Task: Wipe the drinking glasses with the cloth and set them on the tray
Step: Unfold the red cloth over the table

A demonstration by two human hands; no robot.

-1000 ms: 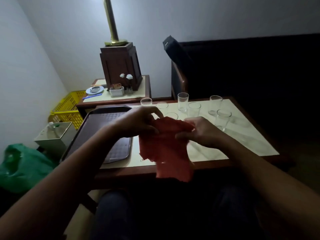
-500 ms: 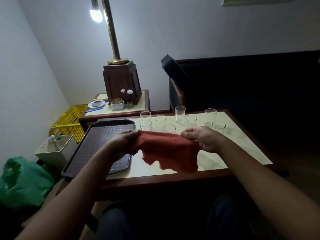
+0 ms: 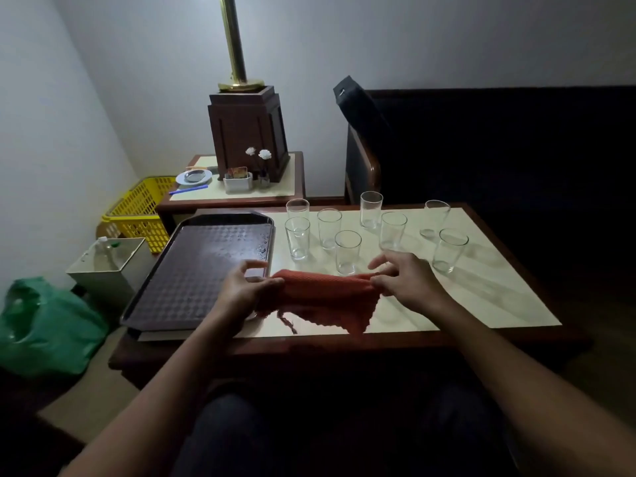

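Both forearms reach in over dark trousers to the table (image 3: 481, 306). The left hand (image 3: 241, 290) pinches the left end of the cloth (image 3: 323, 299) between thumb and curled fingers, with the forefinger lifted. The right hand (image 3: 409, 287) pinches the right end, its other fingers spread loosely. The cloth is stretched between them and its lower edge sags onto the tabletop near the front rim.

The left hand hangs over the near right corner of the tray (image 3: 192, 270), which holds no glass. Just past the cloth stands the nearest glass (image 3: 347, 252), between the hands. Seven more glasses (image 3: 329, 228) stand upright behind it and to its sides, all on the table right of the tray. The right fingertips cover the foot of one.

On the floor to the left are a green bag (image 3: 44, 325), a white bin (image 3: 106, 266) and a yellow basket (image 3: 141, 211). Beyond them a side table (image 3: 241, 196) carries a lamp base (image 3: 247, 132). A dark sofa (image 3: 481, 149) is at the far right.
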